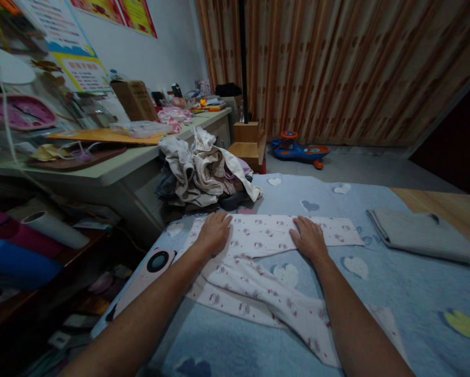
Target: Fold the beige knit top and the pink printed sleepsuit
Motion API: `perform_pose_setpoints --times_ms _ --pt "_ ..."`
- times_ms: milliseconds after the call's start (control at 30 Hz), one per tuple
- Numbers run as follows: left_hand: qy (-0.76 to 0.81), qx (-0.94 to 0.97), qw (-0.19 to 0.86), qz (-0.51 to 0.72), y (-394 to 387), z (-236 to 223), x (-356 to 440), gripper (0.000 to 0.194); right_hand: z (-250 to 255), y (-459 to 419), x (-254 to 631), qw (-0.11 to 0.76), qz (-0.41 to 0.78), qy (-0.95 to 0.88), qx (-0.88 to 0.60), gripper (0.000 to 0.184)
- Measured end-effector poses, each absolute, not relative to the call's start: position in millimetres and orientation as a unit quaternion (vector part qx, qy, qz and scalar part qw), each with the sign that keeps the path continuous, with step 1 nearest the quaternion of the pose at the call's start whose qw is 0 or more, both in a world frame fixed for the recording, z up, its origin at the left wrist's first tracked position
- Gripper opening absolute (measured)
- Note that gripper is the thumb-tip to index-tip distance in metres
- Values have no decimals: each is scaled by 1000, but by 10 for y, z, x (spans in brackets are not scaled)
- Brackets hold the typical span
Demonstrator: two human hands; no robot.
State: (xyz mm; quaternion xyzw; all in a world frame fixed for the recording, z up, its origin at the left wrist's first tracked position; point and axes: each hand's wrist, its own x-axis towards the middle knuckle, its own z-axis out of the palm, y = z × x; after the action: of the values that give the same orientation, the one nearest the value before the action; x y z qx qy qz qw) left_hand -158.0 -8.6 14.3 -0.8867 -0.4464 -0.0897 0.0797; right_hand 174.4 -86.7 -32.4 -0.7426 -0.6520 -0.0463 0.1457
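Note:
A white garment with small pink prints [266, 235] lies spread on a light blue blanket with heart shapes [395, 283]. My left hand [215, 232] rests palm down on the garment's left part, fingers stretched flat. My right hand [309, 238] presses flat on the garment a little to the right, fingers together and extended. Neither hand holds anything. The lower part of the garment runs toward me between my forearms.
A pile of crumpled clothes [203, 170] sits at the blanket's far left edge. A folded grey cloth [423, 233] lies at the right. A cluttered desk [113, 167] stands left, and a toy ride-on car [298, 149] is on the floor by the curtain.

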Motion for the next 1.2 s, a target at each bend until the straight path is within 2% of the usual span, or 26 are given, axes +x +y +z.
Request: perform_pose_setpoints --times_ms 167,467,567,767,1000,1200 --pt "-472 -880 21 -58 -212 -118 -1631 47 -321 -868 1749 150 -54 -656 -737 40" --pt "-614 -789 25 -22 -193 -105 -1699 60 -308 -867 1744 148 -39 -651 -743 41" --pt "-618 -785 33 -32 -205 -86 -1665 59 -311 -865 1749 148 -37 -652 -743 41" --pt "-553 -829 29 -77 -150 -67 -1574 42 -337 -857 1762 155 -44 -655 -738 42" --pt "-597 -801 17 -37 -107 -143 -1634 60 -360 -847 1778 151 -43 -657 -737 42" --pt "-617 -787 14 -1 -274 -88 -1754 63 -346 -859 1763 150 -39 -653 -741 43"
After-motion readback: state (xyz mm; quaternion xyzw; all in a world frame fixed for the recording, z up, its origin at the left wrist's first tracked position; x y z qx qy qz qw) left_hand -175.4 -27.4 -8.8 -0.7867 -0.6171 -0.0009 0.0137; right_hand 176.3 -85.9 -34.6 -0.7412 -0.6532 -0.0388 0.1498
